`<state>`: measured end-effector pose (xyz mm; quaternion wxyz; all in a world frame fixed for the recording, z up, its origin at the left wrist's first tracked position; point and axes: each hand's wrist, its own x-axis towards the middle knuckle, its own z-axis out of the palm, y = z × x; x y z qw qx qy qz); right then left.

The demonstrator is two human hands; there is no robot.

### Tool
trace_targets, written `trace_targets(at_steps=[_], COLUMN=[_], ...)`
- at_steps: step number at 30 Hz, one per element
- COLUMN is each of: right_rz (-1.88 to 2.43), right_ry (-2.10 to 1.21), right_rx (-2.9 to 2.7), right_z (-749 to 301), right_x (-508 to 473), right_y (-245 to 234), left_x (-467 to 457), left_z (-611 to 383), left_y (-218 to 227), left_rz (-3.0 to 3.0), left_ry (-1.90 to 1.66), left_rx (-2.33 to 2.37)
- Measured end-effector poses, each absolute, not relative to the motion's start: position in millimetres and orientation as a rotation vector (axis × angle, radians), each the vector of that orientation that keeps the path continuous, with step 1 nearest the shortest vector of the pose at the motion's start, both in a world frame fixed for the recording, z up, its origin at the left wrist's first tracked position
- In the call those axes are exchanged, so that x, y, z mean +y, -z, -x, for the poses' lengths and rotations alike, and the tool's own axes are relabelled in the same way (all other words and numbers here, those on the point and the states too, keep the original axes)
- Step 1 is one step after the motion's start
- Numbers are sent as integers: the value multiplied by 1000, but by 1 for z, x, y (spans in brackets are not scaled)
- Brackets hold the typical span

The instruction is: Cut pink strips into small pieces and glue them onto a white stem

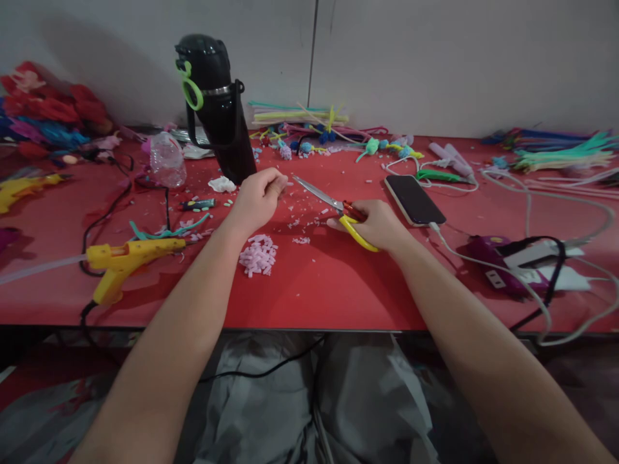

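Observation:
My right hand (374, 223) grips the yellow-handled scissors (333, 207); their blades point up and left across the red table (329, 283). My left hand (260, 195) hovers just left of the blade tips with its fingers pinched together; whatever they hold is too small to make out. Below my left hand lies a small heap of pale pink cut pieces (259, 254). Tiny pink scraps are scattered between both hands.
A black bottle (215, 106) stands behind my left hand. A yellow glue gun (126, 259) lies at the left, a phone (414, 199) on a cable at the right, a power strip (512, 264) further right. Coloured pipe cleaners (309, 125) and craft pieces line the back edge.

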<state>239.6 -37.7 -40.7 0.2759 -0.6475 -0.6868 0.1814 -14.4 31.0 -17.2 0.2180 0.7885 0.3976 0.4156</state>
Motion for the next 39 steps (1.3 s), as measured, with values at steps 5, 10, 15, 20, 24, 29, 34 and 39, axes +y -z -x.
trace_targets(at_steps=[5,10,15,20,24,29,34,39], right_rz=[1778,1776,1783,1762,1762,1767,1771,1772], right_ry=[-477,-516,-521,-515,-506,-497,-477,-511], right_rx=[-1835,-1849,-1848,-1857,-1871,-1875,-1879,-1871], right_z=[-240,-241,-241,-242,-243,-244,-243,-243], right_x=[-37,-38,-39,-38,-37,-36,-36,-37], right_y=[41,40,39,41,42,44,43,41], left_x=[30,29,30,30,29,30,32,32], left_z=[15,16,16,16,15,15,16,16], left_y=[14,13,13,14,14,15,16,16], left_rz=[-2203,-2227,-2252,-2275,-2294,-2286,-2287,-2284], left_ry=[-1166,-1192,-1229,-1232,-1239,-1234,-1227,-1242], left_rx=[1113,1127,1096,1109,1103,1097,1098,1097])
